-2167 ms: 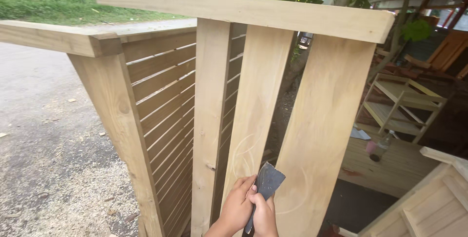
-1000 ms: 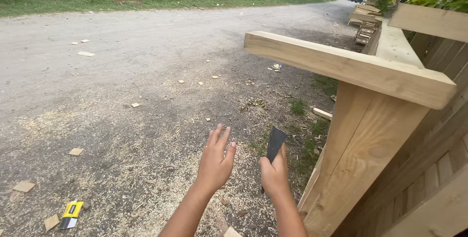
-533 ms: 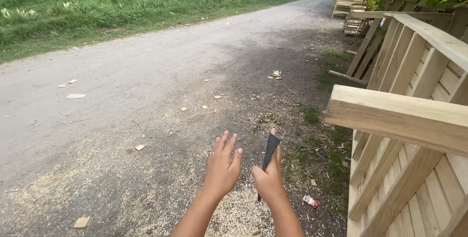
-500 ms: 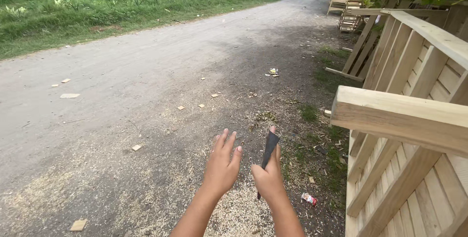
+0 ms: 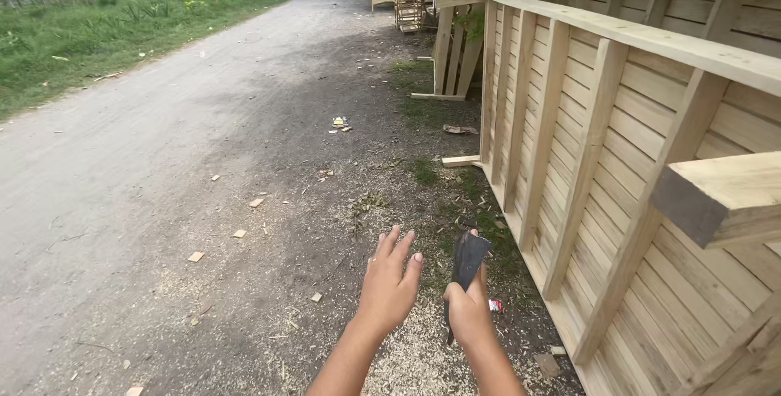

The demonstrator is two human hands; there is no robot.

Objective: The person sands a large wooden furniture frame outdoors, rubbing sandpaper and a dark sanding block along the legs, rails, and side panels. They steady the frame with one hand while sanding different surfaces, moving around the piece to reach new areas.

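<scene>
Since half a second ago the view has swung a bit further right and lifted, so the slatted wooden panel (image 5: 602, 176) now fills the whole right side instead of just the corner, and the sawn end of a timber beam (image 5: 720, 201) pokes in close at the right edge. Both hands sit in about the same spot low in the middle as before.

Right hand (image 5: 469, 310) has its grip closed around the handle of a dark flat-bladed scraper (image 5: 468, 264). Blade end is up and away from the body, handle end runs down past the wrist, so the long axis is pretty much vertical in the view, tipped slightly right at the top. Can't tell the exact tool type beyond that, it's a wide dark blade on a thin handle.

Left hand (image 5: 390, 282) is holding nothing, fingers spread wide and pointing forward, just beside the right one but not touching the scraper.

The bit that matters: the panel lies to the right of the tool, and the right hand is clearly the nearer one to it. The left is on the road side, over the sawdust and wood chips (image 5: 407, 355) on the gravel road (image 5: 163, 160). Panel's bottom rail sits near the right hand, but well apart from the blade.
</scene>
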